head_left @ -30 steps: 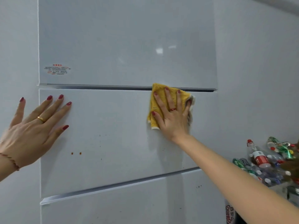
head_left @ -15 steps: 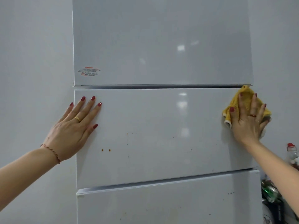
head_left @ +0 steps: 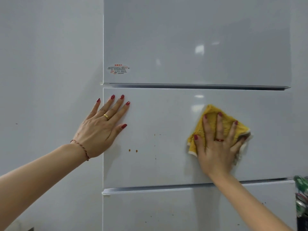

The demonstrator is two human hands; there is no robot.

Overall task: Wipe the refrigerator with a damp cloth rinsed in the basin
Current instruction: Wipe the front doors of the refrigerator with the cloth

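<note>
The white refrigerator (head_left: 191,47) fills the view, with three door panels split by two horizontal handle grooves. My right hand (head_left: 216,147) presses a folded yellow cloth (head_left: 211,119) flat against the right half of the middle door panel, fingers spread. My left hand (head_left: 103,129) rests flat with straight fingers on the left edge of the same panel. Two small brown spots (head_left: 132,150) and fainter specks mark the panel between my hands.
A grey wall (head_left: 50,80) runs along the refrigerator's left side. A red-printed sticker (head_left: 118,69) sits low on the top door. Blurred green cans and bottles (head_left: 302,197) are piled at the lower right edge.
My right hand has slid the cloth leftwards and slightly down from the panel's right edge toward its middle. My left hand stays flat on the left edge. The camera has shifted left.
</note>
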